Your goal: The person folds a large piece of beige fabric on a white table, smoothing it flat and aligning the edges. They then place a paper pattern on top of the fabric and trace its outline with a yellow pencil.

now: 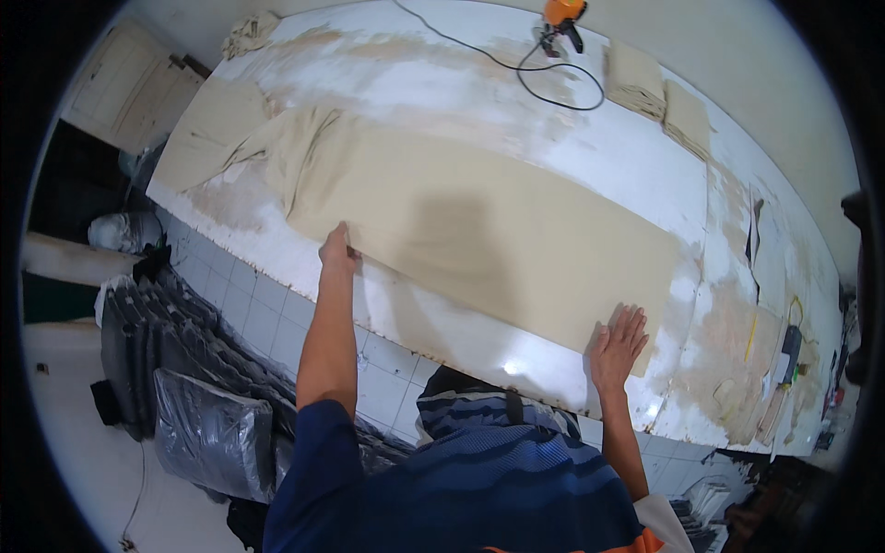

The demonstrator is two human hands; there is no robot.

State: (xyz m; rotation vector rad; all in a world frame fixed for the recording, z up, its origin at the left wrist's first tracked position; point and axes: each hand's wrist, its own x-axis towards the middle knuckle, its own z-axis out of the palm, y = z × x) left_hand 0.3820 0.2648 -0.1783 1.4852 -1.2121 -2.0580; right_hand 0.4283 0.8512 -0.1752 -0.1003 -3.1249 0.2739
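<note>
A long piece of beige cloth [553, 230] lies across the table, mostly flat, with its left part bunched into loose folds. At its near edge, my left hand [339, 249] is closed with the cloth's edge between its fingers. My right hand [619, 346] rests palm down near the cloth's right-hand near corner, its fingers stretched out. A shadow falls over the middle of the cloth.
The worn white table [396, 74] bears an orange power tool [562, 18] with a black cable [530, 69], folded beige cloth stacks [636, 81] and a crumpled cloth [249, 35]. Dark plastic-wrapped bundles [212, 429] stand at left. Small tools [790, 350] lie far right.
</note>
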